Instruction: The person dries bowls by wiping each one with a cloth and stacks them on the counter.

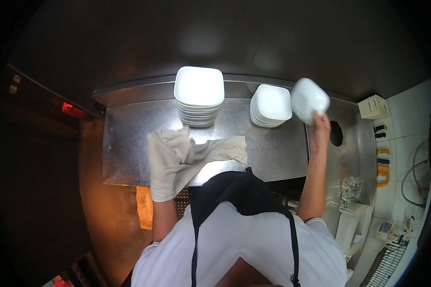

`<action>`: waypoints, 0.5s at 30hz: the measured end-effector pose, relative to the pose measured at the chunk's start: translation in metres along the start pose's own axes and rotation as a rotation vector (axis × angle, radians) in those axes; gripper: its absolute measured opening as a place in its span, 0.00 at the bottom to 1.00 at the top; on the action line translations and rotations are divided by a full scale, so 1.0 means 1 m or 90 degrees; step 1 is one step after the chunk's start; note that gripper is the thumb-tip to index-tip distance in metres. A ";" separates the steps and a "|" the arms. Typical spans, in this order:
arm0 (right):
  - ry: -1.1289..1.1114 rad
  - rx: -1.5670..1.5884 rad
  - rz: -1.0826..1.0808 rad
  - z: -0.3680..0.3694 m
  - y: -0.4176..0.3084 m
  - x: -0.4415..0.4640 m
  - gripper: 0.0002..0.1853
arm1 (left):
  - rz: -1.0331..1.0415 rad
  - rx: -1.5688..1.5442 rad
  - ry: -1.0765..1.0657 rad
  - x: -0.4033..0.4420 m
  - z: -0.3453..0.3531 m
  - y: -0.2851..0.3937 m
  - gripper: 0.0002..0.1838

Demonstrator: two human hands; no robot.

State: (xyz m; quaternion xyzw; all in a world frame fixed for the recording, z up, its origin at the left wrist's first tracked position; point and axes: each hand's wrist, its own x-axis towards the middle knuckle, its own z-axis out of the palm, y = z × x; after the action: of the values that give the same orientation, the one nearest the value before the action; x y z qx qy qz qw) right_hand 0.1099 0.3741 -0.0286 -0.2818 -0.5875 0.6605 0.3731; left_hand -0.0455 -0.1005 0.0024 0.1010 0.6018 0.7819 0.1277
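A beige cloth (pixel 170 160) covers my left hand down to the wrist, bunched over it and hanging to the right across the steel counter; the fingers are hidden beneath it. My right hand (pixel 321 123) grips the near edge of a white square dish (pixel 310 99), tilted and held up at the right, slightly blurred. Just left of that dish stands a shorter stack of white square dishes (pixel 273 106). A taller stack of larger white dishes (pixel 199 91) rises behind the cloth.
The steel counter (pixel 282 153) has a raised back edge against a dark wall. To the right are a round dark opening (pixel 336 133), a beige box (pixel 373 107), stacked glasses (pixel 351 191) and yellow-handled tools (pixel 383 176) along the tiled wall.
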 end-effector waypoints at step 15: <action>-0.557 -0.564 -0.627 0.154 -0.092 -0.176 0.15 | -0.113 -0.368 -0.213 -0.002 0.095 0.029 0.27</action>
State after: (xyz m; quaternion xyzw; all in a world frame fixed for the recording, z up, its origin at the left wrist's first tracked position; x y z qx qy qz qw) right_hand 0.0994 0.1448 0.0737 0.1734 -0.9460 0.1752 0.2107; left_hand -0.0167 -0.0214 0.0551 0.1346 0.3329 0.8785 0.3151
